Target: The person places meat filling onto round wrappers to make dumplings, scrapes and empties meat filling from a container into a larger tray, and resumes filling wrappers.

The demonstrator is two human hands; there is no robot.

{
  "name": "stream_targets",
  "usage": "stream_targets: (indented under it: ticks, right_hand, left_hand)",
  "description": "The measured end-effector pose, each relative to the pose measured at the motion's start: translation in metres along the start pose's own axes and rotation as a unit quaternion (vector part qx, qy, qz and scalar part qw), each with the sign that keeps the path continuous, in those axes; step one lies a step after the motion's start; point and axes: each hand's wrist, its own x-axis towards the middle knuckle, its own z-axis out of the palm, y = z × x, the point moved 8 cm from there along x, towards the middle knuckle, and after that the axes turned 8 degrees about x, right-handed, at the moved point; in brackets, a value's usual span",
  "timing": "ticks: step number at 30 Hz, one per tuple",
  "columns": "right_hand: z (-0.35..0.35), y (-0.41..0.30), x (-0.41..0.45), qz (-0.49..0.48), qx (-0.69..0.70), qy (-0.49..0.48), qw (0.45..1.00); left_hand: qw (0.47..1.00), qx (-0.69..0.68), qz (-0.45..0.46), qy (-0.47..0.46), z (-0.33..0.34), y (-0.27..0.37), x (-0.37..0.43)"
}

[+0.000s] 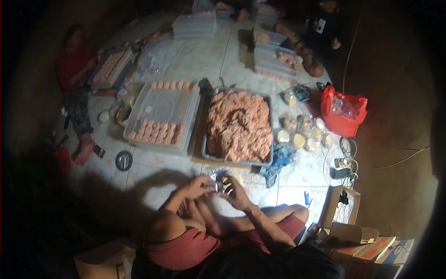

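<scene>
Above my crossed legs, my left hand grips one side of a small shiny object, perhaps metal. From the other side my right hand closes around a dark item with pale stripes, touching the shiny one; its kind cannot be told. Beyond my hands lies a large rectangular tub heaped with pink ground-meat-like paste. Left of it, a translucent plastic tray carries rows of shaped pink pieces at its near and far ends.
Round pale wrappers in plastic, a crumpled blue plastic bag and a red bag lie to the right. Cables and a power adapter are near a cardboard box. A round dark lid is at left. Other people sit beyond, beside trays.
</scene>
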Motion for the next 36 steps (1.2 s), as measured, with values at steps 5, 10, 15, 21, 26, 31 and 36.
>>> stream_targets:
  ticks: [5,10,15,21,26,31,36]
  right_hand:
    - [-0.008,0.004,0.004,0.088,-0.040,-0.085,0.992]
    - [-0.031,-0.008,-0.004,0.050,0.008,-0.015,0.999]
    - [-0.106,0.009,0.001,0.105,-0.056,0.248,0.961]
    - [-0.102,-0.008,0.001,0.099,-0.051,0.163,0.980]
    - [-0.066,-0.008,0.005,0.029,0.039,0.127,0.991]
    - [-0.016,-0.013,0.018,0.045,0.154,0.039,0.986]
    - [-0.024,-0.017,0.018,0.008,-0.143,0.158,0.977]
  left_hand:
    - [0.999,0.014,0.028,0.037,0.015,0.060,0.006]
    - [0.999,-0.024,-0.036,-0.003,0.019,0.055,0.008]
    - [0.988,-0.110,-0.027,0.106,-0.006,0.075,-0.001]
    - [0.978,-0.161,0.013,0.132,-0.013,0.087,0.001]
    - [0.981,-0.139,0.021,0.130,-0.009,0.079,0.002]
    - [0.983,-0.130,0.050,0.118,-0.002,0.077,-0.002]
    - [0.993,-0.105,0.018,0.042,0.014,0.074,0.001]
